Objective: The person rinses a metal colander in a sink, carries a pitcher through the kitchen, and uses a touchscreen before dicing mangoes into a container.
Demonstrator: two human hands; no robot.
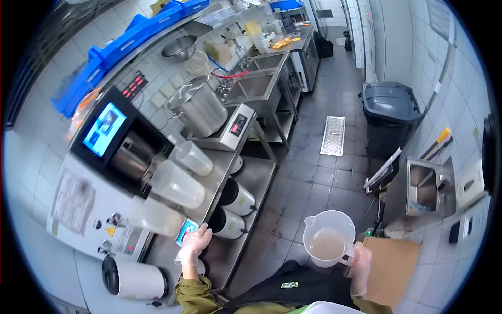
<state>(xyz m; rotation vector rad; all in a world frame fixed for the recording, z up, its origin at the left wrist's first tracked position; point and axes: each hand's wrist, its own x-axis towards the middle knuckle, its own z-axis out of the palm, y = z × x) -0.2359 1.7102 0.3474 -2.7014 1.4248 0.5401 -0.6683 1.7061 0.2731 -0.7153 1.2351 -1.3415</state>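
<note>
Right hand clasped the jug by its handle.
Left hand, at the jug's nine o'clock, touched a screen — grip, I couldn't tell.

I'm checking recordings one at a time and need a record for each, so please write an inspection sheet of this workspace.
Surface: metal counter on the left, with a shelf below.
Job's things: plastic pitcher with cloudy liquid inside; small lit screen at the counter's edge.
Clutter: three plastic containers close together on the counter; large metal pot farther back.
Grippers: gloved right hand closed on the pitcher's handle; gloved left hand at the small lit screen, pressing or not unclear.
Cables: none clearly made out; red hose by the far sinks.
Surroundings: tiled floor with dark marks; lidded bin; small sink on the right.
</note>
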